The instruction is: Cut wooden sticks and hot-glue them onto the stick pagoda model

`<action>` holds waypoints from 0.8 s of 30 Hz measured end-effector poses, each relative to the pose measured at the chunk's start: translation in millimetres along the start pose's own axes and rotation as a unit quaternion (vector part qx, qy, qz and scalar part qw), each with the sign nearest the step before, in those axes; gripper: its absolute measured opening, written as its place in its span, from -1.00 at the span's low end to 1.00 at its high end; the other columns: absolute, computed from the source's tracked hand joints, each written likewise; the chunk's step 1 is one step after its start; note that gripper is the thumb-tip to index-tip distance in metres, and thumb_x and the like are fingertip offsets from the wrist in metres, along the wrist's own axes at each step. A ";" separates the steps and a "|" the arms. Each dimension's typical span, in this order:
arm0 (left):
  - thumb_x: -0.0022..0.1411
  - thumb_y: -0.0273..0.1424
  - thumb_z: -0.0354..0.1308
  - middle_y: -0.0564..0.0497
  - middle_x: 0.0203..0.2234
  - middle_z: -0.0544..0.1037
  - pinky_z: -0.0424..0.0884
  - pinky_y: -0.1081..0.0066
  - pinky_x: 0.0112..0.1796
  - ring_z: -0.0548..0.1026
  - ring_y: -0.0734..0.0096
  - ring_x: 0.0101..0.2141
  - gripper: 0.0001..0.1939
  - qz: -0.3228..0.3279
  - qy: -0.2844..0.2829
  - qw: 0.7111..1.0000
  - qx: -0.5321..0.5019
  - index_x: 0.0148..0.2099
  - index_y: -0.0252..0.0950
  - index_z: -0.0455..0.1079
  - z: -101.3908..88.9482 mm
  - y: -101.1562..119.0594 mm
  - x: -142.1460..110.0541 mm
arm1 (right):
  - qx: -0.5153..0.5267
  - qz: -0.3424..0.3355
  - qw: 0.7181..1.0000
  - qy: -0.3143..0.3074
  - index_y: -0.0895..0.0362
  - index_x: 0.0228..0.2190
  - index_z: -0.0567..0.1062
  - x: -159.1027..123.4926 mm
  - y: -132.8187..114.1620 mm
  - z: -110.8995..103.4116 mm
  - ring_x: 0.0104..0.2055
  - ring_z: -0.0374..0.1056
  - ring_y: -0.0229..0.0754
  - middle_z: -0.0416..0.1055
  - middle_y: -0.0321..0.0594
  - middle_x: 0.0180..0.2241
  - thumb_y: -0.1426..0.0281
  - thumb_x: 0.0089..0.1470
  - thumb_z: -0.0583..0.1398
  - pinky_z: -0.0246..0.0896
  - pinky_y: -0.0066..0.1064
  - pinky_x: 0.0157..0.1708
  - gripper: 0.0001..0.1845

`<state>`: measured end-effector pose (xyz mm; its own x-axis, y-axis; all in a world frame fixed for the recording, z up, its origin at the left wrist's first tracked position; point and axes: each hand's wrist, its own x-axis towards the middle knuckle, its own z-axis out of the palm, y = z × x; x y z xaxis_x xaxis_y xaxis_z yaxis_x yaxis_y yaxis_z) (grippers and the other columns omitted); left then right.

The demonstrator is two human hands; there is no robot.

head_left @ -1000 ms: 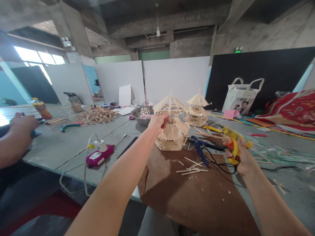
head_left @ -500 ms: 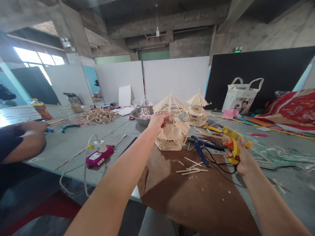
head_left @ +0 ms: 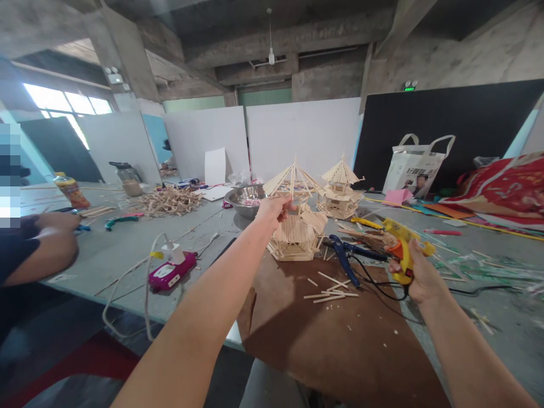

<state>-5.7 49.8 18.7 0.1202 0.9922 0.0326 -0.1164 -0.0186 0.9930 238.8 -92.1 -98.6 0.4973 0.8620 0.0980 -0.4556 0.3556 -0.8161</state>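
Observation:
A pagoda model (head_left: 297,241) built of thin wooden sticks stands at the back edge of a brown board (head_left: 323,351). Its upper roof is an open frame of slanting sticks. My left hand (head_left: 276,211) reaches to that frame, its fingers pinched on the near lower edge; the exact contact is partly hidden by the hand. Off to the right, my right hand (head_left: 419,275) is wrapped round a yellow hot glue gun (head_left: 406,263), which points up and to the left. Several loose sticks (head_left: 334,292) lie on the board in front of the model.
Behind stands a second stick pagoda (head_left: 340,192). Blue-handled pliers (head_left: 344,258) and a black cord lie between the model and my right hand. A steel bowl (head_left: 244,201), a stick pile (head_left: 170,200) and a purple power strip (head_left: 173,272) are leftward. Another person's arm (head_left: 51,243) rests far left.

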 end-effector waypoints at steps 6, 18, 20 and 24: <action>-0.10 -0.39 0.16 0.07 -0.79 0.38 -0.05 0.59 -0.79 0.10 0.70 -0.86 -0.86 -0.006 -0.001 1.000 0.000 -0.54 -0.37 0.30 -1.0 -2.1 4.3 | 0.000 0.001 1.000 0.002 0.13 -0.39 0.37 0.3 0.3 -0.1 -0.79 0.09 -0.42 0.42 -0.28 -0.55 0.09 -0.31 0.22 0.10 -0.50 -0.76 -0.55; -0.09 -0.40 0.16 0.06 -0.79 0.38 -0.03 0.59 -0.80 0.11 0.69 -0.86 -0.86 0.002 -0.006 1.000 -0.002 -0.55 -0.37 0.29 -1.9 -3.3 5.5 | 0.001 -0.001 1.000 0.009 0.13 -0.38 0.37 -0.4 -0.2 1.1 -0.79 0.08 -0.44 0.41 -0.28 -0.56 0.09 -0.31 0.23 0.10 -0.52 -0.77 -0.55; -0.09 -0.41 0.15 0.06 -0.79 0.38 -0.03 0.59 -0.80 0.11 0.69 -0.86 -0.86 0.002 -0.006 1.000 -0.001 -0.55 -0.37 0.29 -1.9 -3.0 5.4 | -0.002 -0.002 1.000 0.008 0.13 -0.39 0.37 -0.5 -0.4 1.5 -0.79 0.08 -0.44 0.41 -0.28 -0.56 0.09 -0.31 0.23 0.10 -0.52 -0.77 -0.55; -0.09 -0.42 0.15 0.06 -0.79 0.37 -0.03 0.59 -0.79 0.10 0.70 -0.86 -0.87 -0.002 -0.001 1.000 -0.002 -0.56 -0.37 0.29 -1.4 -2.1 4.8 | -0.002 -0.003 1.000 0.009 0.12 -0.39 0.38 -0.4 -0.8 1.9 -0.79 0.08 -0.43 0.41 -0.30 -0.57 0.09 -0.33 0.23 0.09 -0.52 -0.77 -0.55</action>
<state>-6.3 54.7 16.6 0.1219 0.9921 0.0288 -0.1189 -0.0142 0.9928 237.6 -92.1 -96.9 0.5125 0.8536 0.0932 -0.4493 0.3591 -0.8180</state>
